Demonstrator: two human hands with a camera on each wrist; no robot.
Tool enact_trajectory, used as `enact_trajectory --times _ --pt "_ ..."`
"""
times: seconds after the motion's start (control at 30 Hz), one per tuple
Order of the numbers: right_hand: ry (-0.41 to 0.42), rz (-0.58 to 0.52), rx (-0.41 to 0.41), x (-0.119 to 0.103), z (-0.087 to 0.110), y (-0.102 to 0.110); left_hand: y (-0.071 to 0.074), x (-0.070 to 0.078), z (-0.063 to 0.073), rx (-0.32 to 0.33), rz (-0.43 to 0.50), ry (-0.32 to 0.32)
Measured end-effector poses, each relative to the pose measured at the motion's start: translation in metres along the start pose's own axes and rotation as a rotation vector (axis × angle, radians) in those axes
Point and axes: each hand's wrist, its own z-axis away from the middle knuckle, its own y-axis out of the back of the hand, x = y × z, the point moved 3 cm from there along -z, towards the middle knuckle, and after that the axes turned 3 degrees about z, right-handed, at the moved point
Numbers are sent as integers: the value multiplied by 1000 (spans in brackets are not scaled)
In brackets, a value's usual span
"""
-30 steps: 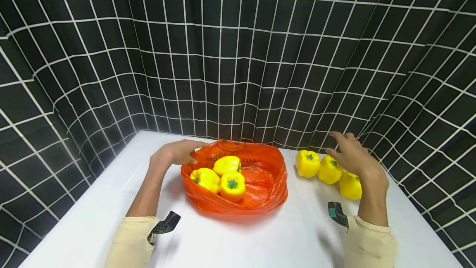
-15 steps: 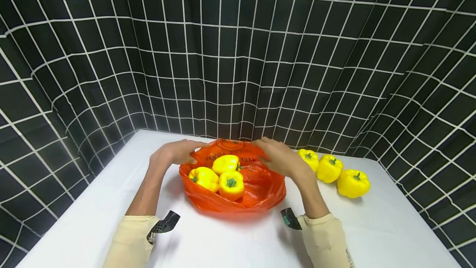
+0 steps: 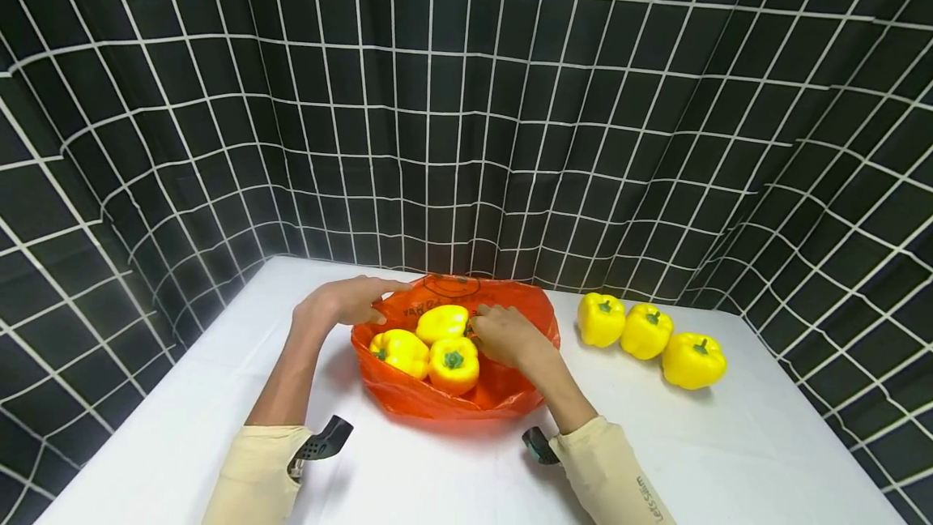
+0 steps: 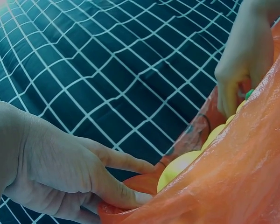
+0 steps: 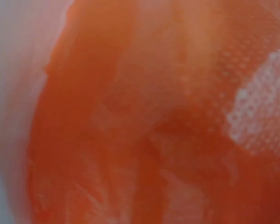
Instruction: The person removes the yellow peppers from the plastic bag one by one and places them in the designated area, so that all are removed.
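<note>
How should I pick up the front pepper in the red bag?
I'd probably hold the front pepper by its plump sides, reaching down from above: the red bag is open on top and the green stem faces up, toward us. Its right looks roomier; the left pepper and back pepper crowd it.

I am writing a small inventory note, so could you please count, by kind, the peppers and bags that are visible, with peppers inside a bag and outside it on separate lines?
Red plastic bag: 1
Yellow peppers in the bag: 3
Yellow peppers on the table: 3
Total visible: 7
</note>
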Motion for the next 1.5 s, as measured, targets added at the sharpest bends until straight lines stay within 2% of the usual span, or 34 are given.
enact_trajectory --times 0.13,0.27,0.5,0.77,0.93,1.1,1.33,1.4,1.5 --pt "1 21 43 1 0 -4 -1 2 -2 -7 -3 -5" --pt "12 -10 97 2 1 -1 -1 2 -3 -9 2 -8" --pt "-17 -198 233 8 6 17 -2 4 -3 -11 14 -1" --pt "-44 -484 321 20 25 47 -2 4 -3 -13 33 -3" --pt "-48 -562 374 35 40 65 -2 4 -3 -16 25 -15" --pt "-91 -552 403 57 66 84 -2 5 -3 -14 -1 -40" --pt "-174 -439 419 88 114 110 -1 2 0 -16 13 -35" --pt "-214 -413 409 94 125 115 0 1 1 -14 11 -29" --pt "-282 -373 344 102 136 116 0 1 1 -15 13 -21"
